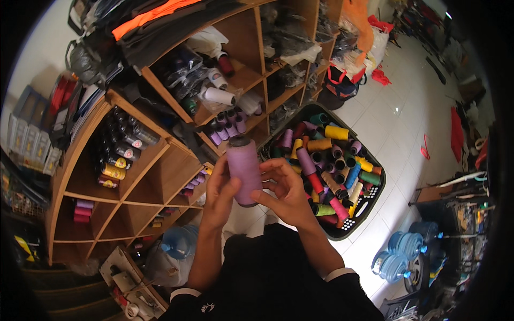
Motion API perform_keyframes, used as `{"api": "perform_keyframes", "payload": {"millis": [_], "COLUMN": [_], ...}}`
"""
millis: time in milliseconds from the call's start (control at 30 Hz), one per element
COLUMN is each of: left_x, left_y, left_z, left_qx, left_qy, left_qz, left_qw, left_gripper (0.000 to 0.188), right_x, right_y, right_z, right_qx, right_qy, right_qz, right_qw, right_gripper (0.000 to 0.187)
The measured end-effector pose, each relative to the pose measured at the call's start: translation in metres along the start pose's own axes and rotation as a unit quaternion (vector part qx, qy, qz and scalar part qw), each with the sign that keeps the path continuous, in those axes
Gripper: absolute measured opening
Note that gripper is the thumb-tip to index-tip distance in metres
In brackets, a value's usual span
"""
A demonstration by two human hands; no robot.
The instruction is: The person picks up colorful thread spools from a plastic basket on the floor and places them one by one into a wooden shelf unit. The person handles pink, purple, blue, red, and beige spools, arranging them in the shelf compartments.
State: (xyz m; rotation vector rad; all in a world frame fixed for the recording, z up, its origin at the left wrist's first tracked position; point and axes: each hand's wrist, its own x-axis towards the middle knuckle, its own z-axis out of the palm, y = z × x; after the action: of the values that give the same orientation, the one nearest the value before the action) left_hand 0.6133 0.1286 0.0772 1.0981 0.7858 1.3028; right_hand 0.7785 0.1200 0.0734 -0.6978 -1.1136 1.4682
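Observation:
A lilac spool of thread [244,170] with a dark core is held upright in front of me. My left hand [219,198] grips its left side from below. My right hand [284,190] touches its right side with fingertips on the thread. Behind the hands stands a black plastic basket [357,211] filled with several coloured thread spools. To the left is a wooden cubby shelf [160,160] with more spools: purple ones [227,128] in one compartment, dark ones [126,142] in another.
Large water bottles lie on the white tiled floor at the lower right [399,257] and below the shelf [176,246]. Bags and folded cloth fill the upper shelf compartments. Red scraps [381,76] and clutter lie on the floor at the right.

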Motion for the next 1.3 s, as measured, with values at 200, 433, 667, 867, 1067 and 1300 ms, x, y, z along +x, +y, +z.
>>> {"api": "perform_keyframes", "payload": {"millis": [200,433,667,867,1067,1300], "left_x": [-0.024,-0.068,-0.118,-0.166,-0.209,-0.250], "left_y": [0.012,0.028,0.053,0.082,0.091,0.101], "left_z": [-0.023,-0.064,-0.116,-0.169,-0.232,-0.302], "left_qx": [0.076,0.152,0.213,0.212,0.230,0.268], "left_qy": [0.070,0.220,0.317,0.398,0.503,0.575], "left_qz": [0.021,0.083,0.094,0.088,0.107,0.067], "left_qw": [0.994,0.960,0.920,0.888,0.827,0.770], "left_gripper": [0.053,0.054,0.053,0.052,0.051,0.043], "right_x": [0.011,0.028,0.033,0.028,0.013,-0.006], "right_y": [0.021,0.048,0.085,0.113,0.153,0.231], "right_z": [0.014,0.067,0.139,0.219,0.304,0.384], "right_qx": [-0.038,-0.073,-0.073,-0.062,-0.215,-0.172], "right_qy": [-0.048,-0.164,-0.268,-0.309,-0.281,-0.288], "right_qz": [0.011,0.039,0.072,0.084,-0.049,-0.037], "right_qw": [0.998,0.983,0.958,0.945,0.934,0.941], "right_gripper": [0.046,0.047,0.048,0.048,0.034,0.032]}}
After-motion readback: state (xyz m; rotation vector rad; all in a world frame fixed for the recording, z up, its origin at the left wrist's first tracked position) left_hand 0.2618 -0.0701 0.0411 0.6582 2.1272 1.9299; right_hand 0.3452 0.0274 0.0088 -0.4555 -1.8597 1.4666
